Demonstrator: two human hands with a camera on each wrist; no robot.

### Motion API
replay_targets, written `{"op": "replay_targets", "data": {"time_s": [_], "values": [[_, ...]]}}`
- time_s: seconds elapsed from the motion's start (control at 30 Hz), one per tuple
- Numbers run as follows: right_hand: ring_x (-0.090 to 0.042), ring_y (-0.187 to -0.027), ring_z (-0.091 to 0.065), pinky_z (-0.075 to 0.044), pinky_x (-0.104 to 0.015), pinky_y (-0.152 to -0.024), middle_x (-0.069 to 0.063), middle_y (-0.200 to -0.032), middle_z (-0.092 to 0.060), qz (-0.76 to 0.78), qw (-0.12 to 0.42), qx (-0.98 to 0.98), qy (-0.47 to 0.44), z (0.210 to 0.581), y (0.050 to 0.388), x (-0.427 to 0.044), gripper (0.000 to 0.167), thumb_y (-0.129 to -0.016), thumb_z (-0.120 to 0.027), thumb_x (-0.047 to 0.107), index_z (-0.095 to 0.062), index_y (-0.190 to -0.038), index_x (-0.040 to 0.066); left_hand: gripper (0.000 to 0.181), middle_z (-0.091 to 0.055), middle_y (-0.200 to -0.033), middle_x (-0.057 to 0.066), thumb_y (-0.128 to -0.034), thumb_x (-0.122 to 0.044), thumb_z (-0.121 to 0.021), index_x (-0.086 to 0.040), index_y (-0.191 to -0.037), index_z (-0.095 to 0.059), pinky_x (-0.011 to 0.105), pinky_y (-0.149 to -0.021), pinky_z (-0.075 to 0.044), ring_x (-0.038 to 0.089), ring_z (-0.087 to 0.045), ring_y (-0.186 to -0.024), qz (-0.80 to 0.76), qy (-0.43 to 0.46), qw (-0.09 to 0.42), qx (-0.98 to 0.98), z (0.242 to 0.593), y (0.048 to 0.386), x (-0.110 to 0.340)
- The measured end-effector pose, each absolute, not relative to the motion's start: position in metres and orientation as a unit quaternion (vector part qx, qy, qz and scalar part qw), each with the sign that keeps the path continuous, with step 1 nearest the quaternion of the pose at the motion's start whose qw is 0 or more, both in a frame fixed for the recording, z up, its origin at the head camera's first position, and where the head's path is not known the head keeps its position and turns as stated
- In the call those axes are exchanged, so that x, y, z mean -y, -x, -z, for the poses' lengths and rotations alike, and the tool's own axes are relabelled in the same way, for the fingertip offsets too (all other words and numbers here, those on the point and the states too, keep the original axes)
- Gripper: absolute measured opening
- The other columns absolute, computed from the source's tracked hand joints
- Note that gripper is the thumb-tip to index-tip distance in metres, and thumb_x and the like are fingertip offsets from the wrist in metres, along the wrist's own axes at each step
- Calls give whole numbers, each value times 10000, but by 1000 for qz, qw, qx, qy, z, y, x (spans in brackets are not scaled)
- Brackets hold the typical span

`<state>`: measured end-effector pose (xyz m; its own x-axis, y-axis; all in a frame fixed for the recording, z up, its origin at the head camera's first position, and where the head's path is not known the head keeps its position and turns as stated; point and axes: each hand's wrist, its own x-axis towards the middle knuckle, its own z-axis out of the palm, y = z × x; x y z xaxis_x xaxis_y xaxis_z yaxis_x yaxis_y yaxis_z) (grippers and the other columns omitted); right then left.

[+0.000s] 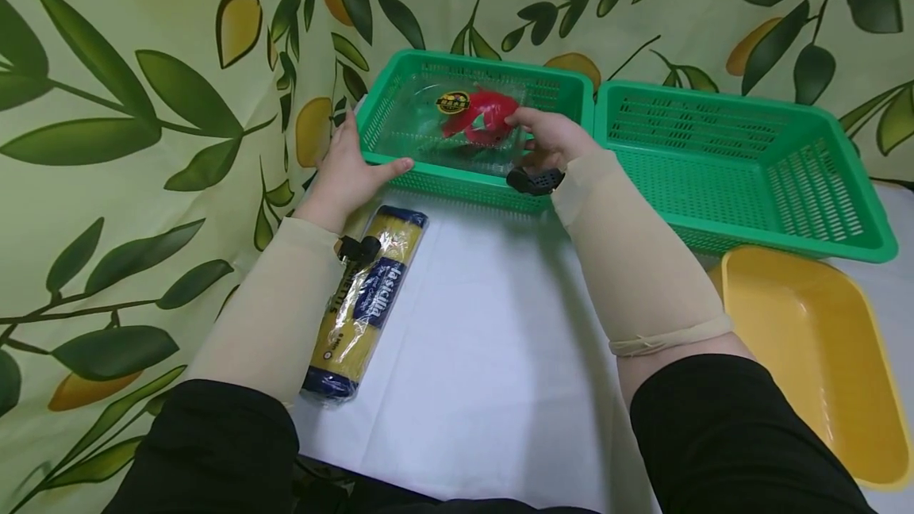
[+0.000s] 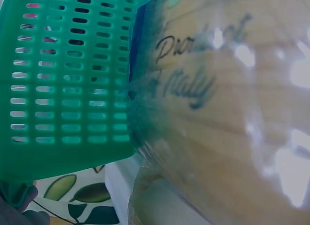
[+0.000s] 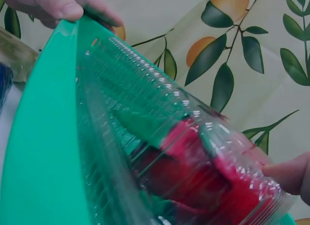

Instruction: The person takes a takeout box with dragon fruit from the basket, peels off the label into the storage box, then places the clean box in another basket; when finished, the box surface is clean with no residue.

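A clear plastic box [image 1: 421,129] with a black-and-yellow label lies tilted in the left green basket [image 1: 457,181]. Inside it shows a bright red thing [image 1: 493,111], whose kind I cannot tell; the right wrist view is blurred there. My right hand [image 1: 553,137] grips the box's right end; in the right wrist view a finger or thumb presses the clear plastic. At the basket's near left corner rests my left hand [image 1: 350,169], its thumb along the rim and its fingers extended along the outer end. Below that wrist lies a packet of spaghetti [image 1: 367,300] in clear wrap.
A second green basket [image 1: 685,157] stands to the right, beside the first. In front of it is a yellow tub [image 1: 807,355]. White cloth [image 1: 464,355] covers the table, and a leaf-patterned curtain [image 1: 178,101] hangs behind and at the left.
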<state>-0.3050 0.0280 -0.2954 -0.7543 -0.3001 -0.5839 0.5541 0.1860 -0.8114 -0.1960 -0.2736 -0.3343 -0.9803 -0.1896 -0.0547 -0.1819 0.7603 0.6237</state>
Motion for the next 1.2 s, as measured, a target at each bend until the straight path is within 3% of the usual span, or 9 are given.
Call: {"op": "replay_targets", "data": {"time_s": [0.17,0.27,0.37,0.5,0.7,0.8,1.0,1.07,1.2], "values": [[-289,-1464,-454,-507,-416,-1160,4,-1656,-412,663,322,-668,-101,294,305,-29,542,-1075,-717,358,-460,-1540,252,1368,6,-1868,160,-930,-699,-783,-107,-1769,120,773,-1314,-132,443,-97,-1715,335,-100,2,937,332,197,272],[-214,-1340,-486,-524,-387,-1075,7,-1487,-502,673,313,-663,-100,293,304,-29,488,-1060,-744,347,-485,-1461,249,1370,15,-1869,152,-927,-707,-780,-124,-1768,131,760,-1318,-150,447,-98,-1713,333,-102,-3,937,332,198,271],[-208,-1330,-491,-510,-416,-1143,11,-1408,-521,683,310,-653,-103,292,302,-29,492,-1055,-752,347,-477,-1450,247,1368,29,-1869,147,-929,-713,-774,-128,-1767,135,760,-1320,-139,444,-86,-1715,330,-105,-9,938,331,198,271],[-223,-1392,-481,-454,-460,-1257,11,-1445,-523,708,304,-627,-110,291,300,-32,485,-1058,-752,335,-480,-1450,252,1352,47,-1867,141,-940,-688,-780,-123,-1769,125,763,-1321,-105,432,-55,-1719,333,-106,-11,937,331,198,270],[-260,-1466,-476,-441,-474,-1283,26,-1599,-465,741,309,-586,-113,286,297,-37,469,-1077,-720,320,-468,-1469,267,1327,48,-1867,132,-945,-662,-791,-133,-1779,95,745,-1328,-116,414,17,-1724,341,-107,-11,934,331,197,271],[-315,-1506,-469,-460,-477,-1267,50,-1589,-448,750,308,-576,-109,281,294,-41,460,-1081,-711,326,-447,-1456,285,1326,52,-1866,129,-942,-672,-788,-140,-1781,90,760,-1322,-71,398,60,-1725,342,-109,-11,933,331,196,272],[-360,-1404,-518,-643,-432,-980,28,-1312,-517,761,299,-568,-88,264,281,-59,297,-1090,-693,312,-478,-1285,250,1336,64,-1861,140,-939,-687,-783,-130,-1779,95,789,-1299,38,381,99,-1720,342,-108,-15,933,329,197,272],[-360,-1367,-525,-654,-417,-877,14,-1280,-530,764,303,-565,-74,259,275,-65,225,-1110,-660,307,-506,-1259,239,1344,65,-1862,140,-936,-699,-778,-123,-1777,99,795,-1292,58,375,119,-1719,341,-107,-18,934,329,198,272],[-371,-1376,-533,-665,-405,-833,-6,-1359,-566,767,311,-559,-57,252,258,-78,188,-1125,-636,304,-538,-1269,233,1355,94,-1862,108,-935,-719,-765,-125,-1772,120,805,-1275,101,351,182,-1710,342,-105,-24,934,330,197,274]]}}
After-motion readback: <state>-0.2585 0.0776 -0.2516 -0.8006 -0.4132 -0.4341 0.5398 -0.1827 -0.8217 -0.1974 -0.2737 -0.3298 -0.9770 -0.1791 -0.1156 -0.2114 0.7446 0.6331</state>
